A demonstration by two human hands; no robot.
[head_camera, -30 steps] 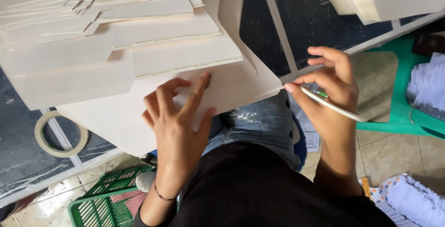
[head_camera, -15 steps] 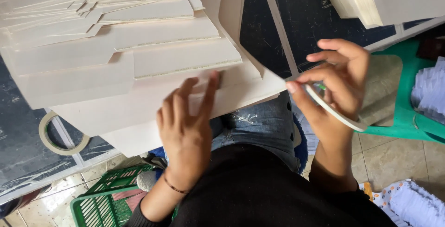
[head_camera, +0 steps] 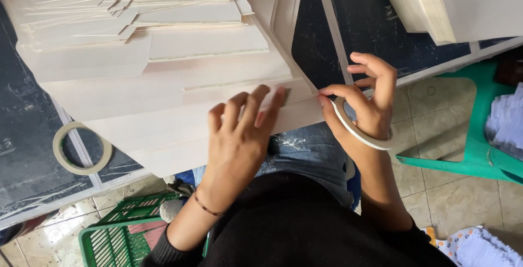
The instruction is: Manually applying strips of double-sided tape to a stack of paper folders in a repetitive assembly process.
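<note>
Left hand (head_camera: 239, 136) flat, fingers spread, pressing on the top sheet of pale card (head_camera: 180, 120). Right hand (head_camera: 365, 103) at the sheet's right edge, thumb and forefinger pinched there, a roll of tape (head_camera: 364, 133) looped around the palm. More card sheets (head_camera: 136, 11) fanned out above. Second tape roll (head_camera: 81, 148) lying on the dark table (head_camera: 376, 22). Green basket (head_camera: 122, 231) and green stool (head_camera: 474, 136) on the tiled floor.

Tape roll (head_camera: 81, 148) on table (head_camera: 27, 174), left of fanned card sheets (head_camera: 180, 76).
</note>
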